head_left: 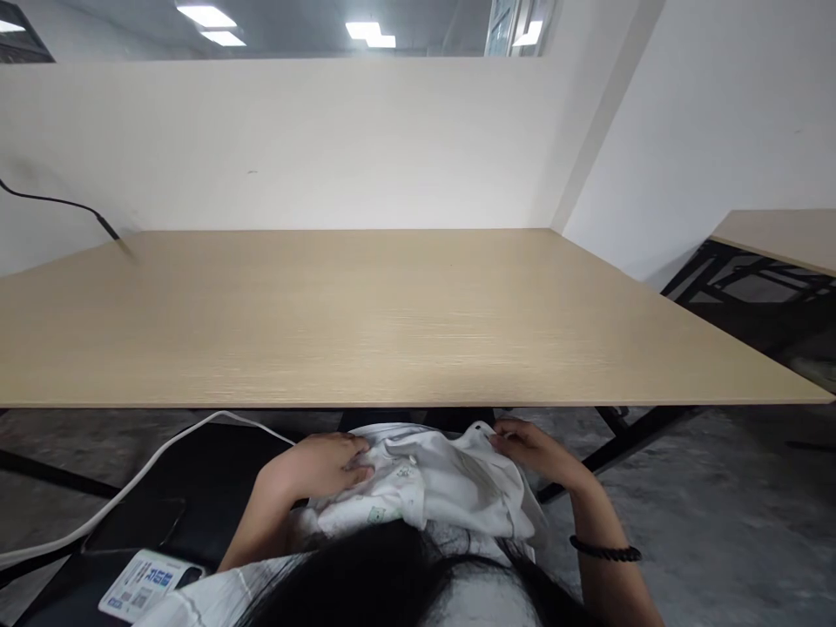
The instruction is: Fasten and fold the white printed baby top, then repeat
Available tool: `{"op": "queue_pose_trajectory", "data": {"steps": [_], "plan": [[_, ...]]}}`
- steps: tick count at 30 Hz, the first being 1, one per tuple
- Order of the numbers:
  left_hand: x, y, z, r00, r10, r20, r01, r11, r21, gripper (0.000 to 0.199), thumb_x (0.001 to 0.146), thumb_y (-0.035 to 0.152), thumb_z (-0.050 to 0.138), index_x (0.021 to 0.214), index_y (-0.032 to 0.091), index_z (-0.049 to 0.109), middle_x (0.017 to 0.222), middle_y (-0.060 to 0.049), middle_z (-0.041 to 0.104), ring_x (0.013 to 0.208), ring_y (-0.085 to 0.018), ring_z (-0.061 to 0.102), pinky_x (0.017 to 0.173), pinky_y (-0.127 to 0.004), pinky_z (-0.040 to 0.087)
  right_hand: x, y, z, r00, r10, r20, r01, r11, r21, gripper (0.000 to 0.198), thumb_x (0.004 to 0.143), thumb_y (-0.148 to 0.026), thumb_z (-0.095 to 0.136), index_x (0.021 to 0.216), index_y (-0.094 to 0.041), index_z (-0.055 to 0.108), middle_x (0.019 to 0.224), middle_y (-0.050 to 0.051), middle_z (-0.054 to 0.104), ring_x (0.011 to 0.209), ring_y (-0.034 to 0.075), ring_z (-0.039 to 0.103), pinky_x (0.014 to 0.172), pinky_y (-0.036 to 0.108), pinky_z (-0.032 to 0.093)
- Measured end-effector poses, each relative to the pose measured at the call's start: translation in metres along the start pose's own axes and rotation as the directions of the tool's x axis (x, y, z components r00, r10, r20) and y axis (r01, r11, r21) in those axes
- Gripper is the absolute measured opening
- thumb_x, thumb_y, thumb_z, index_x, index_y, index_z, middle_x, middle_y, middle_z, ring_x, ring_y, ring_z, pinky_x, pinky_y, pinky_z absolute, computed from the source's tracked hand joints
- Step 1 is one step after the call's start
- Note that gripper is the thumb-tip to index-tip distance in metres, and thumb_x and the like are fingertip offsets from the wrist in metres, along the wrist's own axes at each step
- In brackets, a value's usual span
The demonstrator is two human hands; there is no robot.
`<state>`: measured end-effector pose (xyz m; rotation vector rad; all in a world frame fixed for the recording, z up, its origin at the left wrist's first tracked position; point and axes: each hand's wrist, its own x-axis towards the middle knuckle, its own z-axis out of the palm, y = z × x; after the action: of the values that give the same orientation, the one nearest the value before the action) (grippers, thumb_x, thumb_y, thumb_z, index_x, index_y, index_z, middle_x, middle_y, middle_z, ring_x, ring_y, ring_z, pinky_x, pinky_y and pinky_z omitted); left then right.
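Observation:
A white garment [450, 479] lies bunched over my lap, just below the table's front edge. It has small printed figures, a green one among them, and what looks like a button on its front. My left hand [326, 466] rests on the garment's left side, its thumb and fingers apart and slightly bent. At the upper right edge of the garment, my right hand [526, 444] pinches the cloth between thumb and fingers, beside a small dark dot that may be a snap. A black beaded bracelet [604, 550] circles my right wrist.
A light wooden table [392, 322] spans the view ahead, against a white partition [340, 144]. On a black surface at my left lies a white card-like item [147, 585] with blue print, near a white cable [153, 457]. Another table [784, 235] stands at right.

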<state>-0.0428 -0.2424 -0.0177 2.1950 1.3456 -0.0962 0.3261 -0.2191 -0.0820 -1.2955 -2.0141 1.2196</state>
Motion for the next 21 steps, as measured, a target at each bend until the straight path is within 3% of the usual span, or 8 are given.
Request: {"op": "queue_pose_trajectory", "data": {"steps": [2,5,7,10,13,16,18,21], "plan": [[0.006,-0.001,0.004,0.998,0.000,0.064,-0.001,1.000,0.005,0.052,0.091,0.050,0.045,0.125,0.015,0.063,0.119,-0.016,0.067,0.108,-0.033,0.063,0.093,-0.040,0.046,-0.005,-0.007,-0.004,0.998,-0.024,-0.055,0.027,0.998,0.063,0.042,0.090,-0.057,0.055,0.073,-0.018,0.059,0.074,0.001,0.052,0.068,0.016,0.049,0.060,0.028,0.041],[0.008,-0.001,0.003,1.000,-0.012,0.028,0.012,1.000,-0.028,0.055,0.089,0.049,0.049,0.131,0.014,0.058,0.119,-0.016,0.066,0.108,-0.033,0.061,0.092,-0.039,0.046,-0.018,-0.012,-0.011,0.997,-0.070,-0.024,0.073,0.976,0.205,0.045,0.086,-0.058,0.062,0.070,-0.017,0.061,0.068,0.002,0.053,0.065,0.015,0.049,0.058,0.027,0.041],[0.007,-0.001,0.000,1.000,0.023,-0.010,-0.023,0.999,-0.044,0.046,0.089,0.048,0.051,0.120,0.016,0.063,0.114,-0.013,0.067,0.105,-0.031,0.061,0.090,-0.037,0.046,-0.026,-0.011,-0.012,0.990,-0.089,0.110,0.050,0.947,0.317,0.048,0.084,-0.062,0.062,0.077,-0.015,0.068,0.065,0.003,0.057,0.060,0.016,0.052,0.056,0.027,0.043],[0.006,0.001,-0.004,0.992,0.123,-0.041,-0.125,0.990,-0.060,0.035,0.093,0.046,0.045,0.089,0.018,0.066,0.096,-0.009,0.067,0.093,-0.026,0.061,0.080,-0.032,0.046,-0.023,-0.004,-0.005,0.937,-0.041,0.347,-0.108,0.910,0.401,0.058,0.088,-0.066,0.054,0.103,-0.013,0.070,0.067,0.006,0.064,0.051,0.015,0.055,0.049,0.027,0.045],[0.003,0.003,-0.007,0.976,0.196,-0.094,-0.205,0.973,-0.104,0.037,0.097,0.043,0.040,0.077,0.018,0.058,0.088,-0.006,0.061,0.086,-0.022,0.058,0.074,-0.029,0.043,-0.005,0.005,0.009,0.971,0.043,0.236,-0.119,0.941,0.318,0.054,0.091,-0.059,0.053,0.123,-0.016,0.061,0.069,0.002,0.062,0.050,0.013,0.053,0.050,0.026,0.046],[-0.003,0.006,-0.011,0.964,0.211,-0.159,-0.237,0.958,-0.162,0.034,0.099,0.040,0.036,0.080,0.018,0.054,0.088,-0.004,0.058,0.085,-0.019,0.055,0.075,-0.028,0.042,0.016,0.008,0.023,0.998,0.011,0.054,-0.017,0.995,0.102,0.050,0.089,-0.049,0.061,0.131,-0.022,0.057,0.085,0.004,0.064,0.071,0.017,0.060,0.066,0.030,0.051],[-0.009,0.011,-0.015,0.962,0.212,-0.173,-0.243,0.952,-0.185,0.032,0.100,0.040,0.035,0.084,0.019,0.053,0.087,-0.002,0.058,0.084,-0.019,0.054,0.076,-0.028,0.042,0.025,0.005,0.031,0.998,-0.030,0.062,0.029,0.999,0.021,0.048,0.085,-0.046,0.065,0.127,-0.024,0.061,0.108,0.008,0.063,0.095,0.021,0.061,0.084,0.035,0.051],[-0.019,0.020,-0.020,0.960,0.227,-0.166,-0.259,0.943,-0.207,0.031,0.100,0.041,0.037,0.092,0.020,0.057,0.089,-0.001,0.061,0.084,-0.018,0.054,0.078,-0.028,0.041,0.029,-0.004,0.039,0.987,-0.080,0.142,0.073,0.996,0.056,0.039,0.083,-0.048,0.068,0.113,-0.023,0.068,0.128,0.009,0.056,0.120,0.026,0.053,0.102,0.039,0.042]]}}
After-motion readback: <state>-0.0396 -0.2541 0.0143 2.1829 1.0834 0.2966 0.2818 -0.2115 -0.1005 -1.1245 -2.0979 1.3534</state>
